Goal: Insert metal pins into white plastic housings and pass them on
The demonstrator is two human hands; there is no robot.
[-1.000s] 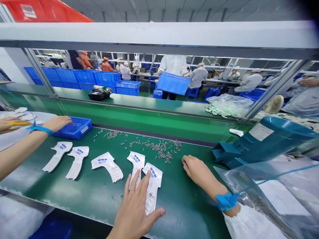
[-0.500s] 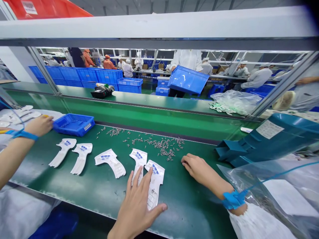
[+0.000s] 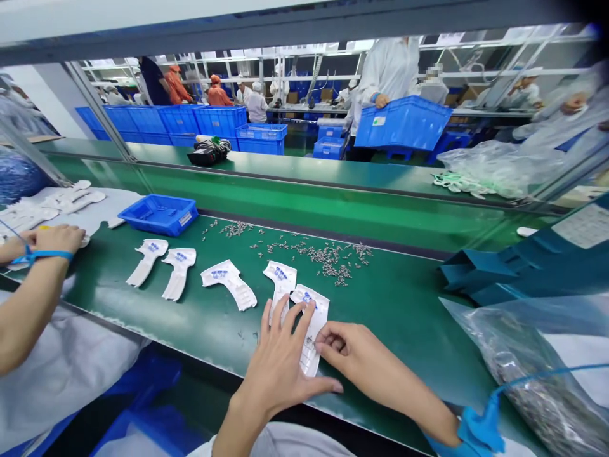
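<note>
Our left hand point(image 3: 280, 365) lies flat on the green desk point(image 3: 404, 304). Its grip is released, and the fingers are spread over the lower half of a white plastic shell point(image 3: 321, 311) with blue print. So the shell is under the fingertips, not inside the grip. Our right hand point(image 3: 354, 352) reaches in from the right, and its curled fingers touch the right edge of the same shell; we cannot tell if this grip pinches anything. A second shell point(image 3: 280, 277) lies just beside the first one, on its left. Small screws point(image 3: 328, 260) are scattered on the desk behind both shells. At the far left, a co-worker's hand point(image 3: 54, 238) rests near a blue tray point(image 3: 159, 214).
</note>
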